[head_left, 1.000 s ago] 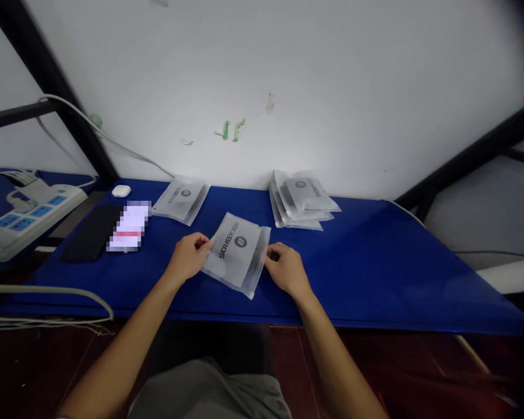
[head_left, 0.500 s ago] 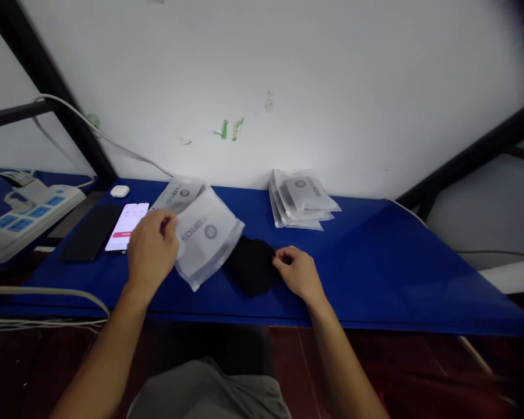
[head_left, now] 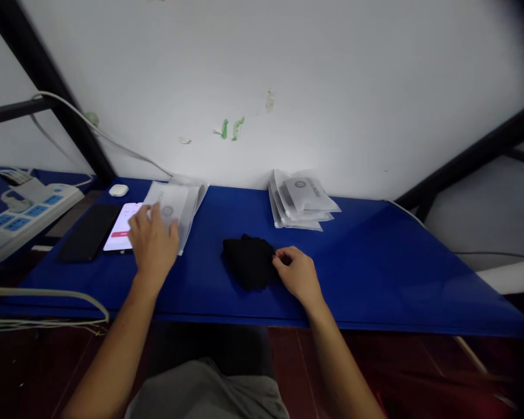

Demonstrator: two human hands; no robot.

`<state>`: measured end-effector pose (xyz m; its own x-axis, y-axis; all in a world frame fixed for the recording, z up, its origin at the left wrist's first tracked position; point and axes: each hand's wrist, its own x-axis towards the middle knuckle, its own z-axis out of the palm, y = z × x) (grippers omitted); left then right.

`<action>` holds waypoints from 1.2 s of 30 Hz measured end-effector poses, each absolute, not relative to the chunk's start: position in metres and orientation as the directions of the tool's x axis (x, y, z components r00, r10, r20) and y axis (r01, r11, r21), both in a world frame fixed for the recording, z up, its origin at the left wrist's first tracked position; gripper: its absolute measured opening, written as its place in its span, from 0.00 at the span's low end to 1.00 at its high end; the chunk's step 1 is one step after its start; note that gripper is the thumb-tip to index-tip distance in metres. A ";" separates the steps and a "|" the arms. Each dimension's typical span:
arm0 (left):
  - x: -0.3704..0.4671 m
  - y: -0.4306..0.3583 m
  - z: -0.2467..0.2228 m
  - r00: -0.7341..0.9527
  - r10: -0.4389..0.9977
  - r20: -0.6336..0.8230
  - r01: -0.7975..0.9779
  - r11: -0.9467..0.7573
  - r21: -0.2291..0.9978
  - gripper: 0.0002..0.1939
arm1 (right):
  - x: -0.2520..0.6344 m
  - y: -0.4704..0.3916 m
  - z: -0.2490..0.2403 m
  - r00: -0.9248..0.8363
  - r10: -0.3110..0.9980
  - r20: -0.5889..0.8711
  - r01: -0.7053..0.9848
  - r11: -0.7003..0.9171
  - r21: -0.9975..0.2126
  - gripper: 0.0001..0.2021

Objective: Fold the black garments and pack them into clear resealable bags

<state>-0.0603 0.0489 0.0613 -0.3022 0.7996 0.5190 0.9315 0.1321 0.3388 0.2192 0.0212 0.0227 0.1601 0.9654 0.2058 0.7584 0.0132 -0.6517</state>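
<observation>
My left hand (head_left: 154, 241) is open, its fingers spread at the near left edge of a frosted zip bag (head_left: 181, 203) with grey lettering. That bag lies at the back left of the blue table, over at least one similar bag. A small bundle of black cloth (head_left: 250, 263), crumpled or folded, rests on the table between my hands. My right hand (head_left: 297, 273) pinches the cloth's right edge between thumb and fingers. Farther back stands a stack of several frosted zip bags (head_left: 304, 201), near the wall.
Left of my left hand lie a lit phone (head_left: 121, 227) and a dark phone or tablet (head_left: 89, 233). A white earbud case (head_left: 118, 190) sits behind them. At far left is a power strip (head_left: 35, 216) with cables. Black frame bars (head_left: 475, 148) slant at both sides.
My left hand has let go of the frosted zip bag, which now lies farther back and left on the other bag. My right hand has stayed at the black cloth.
</observation>
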 end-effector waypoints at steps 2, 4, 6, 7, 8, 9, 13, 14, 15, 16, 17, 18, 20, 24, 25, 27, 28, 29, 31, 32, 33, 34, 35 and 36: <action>-0.047 0.045 0.052 -0.167 0.858 0.486 0.950 0.008 0.313 0.21 | 0.219 0.022 0.022 0.150 0.963 0.223 0.774 0.026 -0.633 0.05; -0.033 0.039 0.045 0.004 0.883 0.469 0.939 -0.164 0.302 0.21 | 0.218 0.022 0.022 0.140 0.961 0.237 0.786 0.038 -0.617 0.05; -0.020 0.032 0.042 0.185 0.880 0.438 0.887 -0.341 0.311 0.21 | 0.215 0.023 0.021 0.125 0.961 0.248 0.790 0.054 -0.610 0.05; -0.014 0.029 0.041 0.251 0.872 0.420 0.858 -0.401 0.321 0.22 | 0.213 0.023 0.021 0.115 0.960 0.255 0.790 0.067 -0.609 0.05; -0.009 0.026 0.040 0.299 0.866 0.402 0.835 -0.441 0.329 0.22 | 0.211 0.023 0.021 0.103 0.959 0.264 0.790 0.082 -0.607 0.05; -0.005 0.023 0.040 0.333 0.862 0.382 0.822 -0.464 0.331 0.22 | 0.208 0.023 0.021 0.087 0.957 0.276 0.790 0.102 -0.604 0.05; -0.003 0.023 0.039 0.386 0.878 0.284 0.827 -0.465 0.315 0.20 | 0.199 0.023 0.025 0.000 0.948 0.319 0.786 0.197 -0.586 0.07; -0.004 0.025 0.039 0.387 0.884 0.261 0.831 -0.457 0.317 0.19 | 0.198 0.023 0.026 -0.014 0.944 0.331 0.779 0.218 -0.588 0.07; -0.006 0.026 0.041 0.385 0.890 0.244 0.835 -0.448 0.319 0.18 | 0.197 0.023 0.028 -0.023 0.940 0.341 0.770 0.235 -0.594 0.07; -0.007 0.026 0.043 0.373 0.897 0.237 0.844 -0.434 0.314 0.18 | 0.197 0.024 0.029 -0.032 0.936 0.350 0.759 0.250 -0.601 0.08; -0.007 0.025 0.047 0.350 0.905 0.240 0.861 -0.412 0.298 0.18 | 0.197 0.024 0.030 -0.043 0.934 0.354 0.750 0.264 -0.606 0.08; -0.006 0.023 0.051 0.318 0.915 0.249 0.883 -0.381 0.273 0.17 | 0.197 0.024 0.030 -0.059 0.935 0.351 0.746 0.275 -0.606 0.09; 0.000 0.013 0.059 0.243 0.934 0.263 0.927 -0.303 0.219 0.16 | 0.196 0.024 0.030 -0.092 0.941 0.326 0.752 0.280 -0.597 0.10; 0.016 -0.009 0.068 0.284 0.949 0.139 0.920 -0.310 0.239 0.18 | 0.195 0.023 0.028 -0.094 0.954 0.286 0.759 0.254 -0.599 0.08; 0.018 -0.012 0.067 0.307 0.945 0.110 0.915 -0.325 0.240 0.20 | 0.195 0.022 0.028 -0.087 0.955 0.284 0.753 0.250 -0.608 0.08; 0.018 -0.012 0.063 0.356 0.931 0.077 0.901 -0.364 0.236 0.21 | 0.196 0.020 0.030 -0.078 0.956 0.284 0.740 0.246 -0.626 0.08; 0.017 -0.010 0.061 0.381 0.922 0.072 0.892 -0.386 0.235 0.20 | 0.196 0.019 0.031 -0.075 0.955 0.286 0.733 0.247 -0.634 0.09; 0.016 -0.008 0.059 0.401 0.913 0.075 0.882 -0.407 0.236 0.20 | 0.197 0.018 0.032 -0.074 0.955 0.288 0.725 0.250 -0.642 0.11; 0.015 -0.003 0.057 0.426 0.898 0.106 0.867 -0.439 0.237 0.20 | 0.200 0.016 0.035 -0.065 0.951 0.301 0.704 0.257 -0.662 0.13; 0.015 -0.001 0.057 0.437 0.889 0.134 0.858 -0.457 0.235 0.20 | 0.201 0.016 0.035 -0.049 0.948 0.314 0.690 0.260 -0.676 0.14; 0.016 0.000 0.056 0.452 0.876 0.166 0.846 -0.480 0.232 0.21 | 0.201 0.015 0.036 -0.028 0.943 0.331 0.677 0.262 -0.688 0.14; 0.018 0.001 0.056 0.474 0.859 0.196 0.829 -0.510 0.229 0.21 | 0.202 0.015 0.036 -0.001 0.936 0.351 0.666 0.263 -0.699 0.15; 0.021 0.002 0.056 0.497 0.840 0.218 0.811 -0.539 0.227 0.21 | 0.203 0.015 0.035 0.030 0.928 0.371 0.657 0.262 -0.707 0.15; 0.024 0.003 0.056 0.518 0.823 0.232 0.795 -0.564 0.224 0.20 | 0.203 0.015 0.035 0.061 0.918 0.391 0.651 0.261 -0.713 0.14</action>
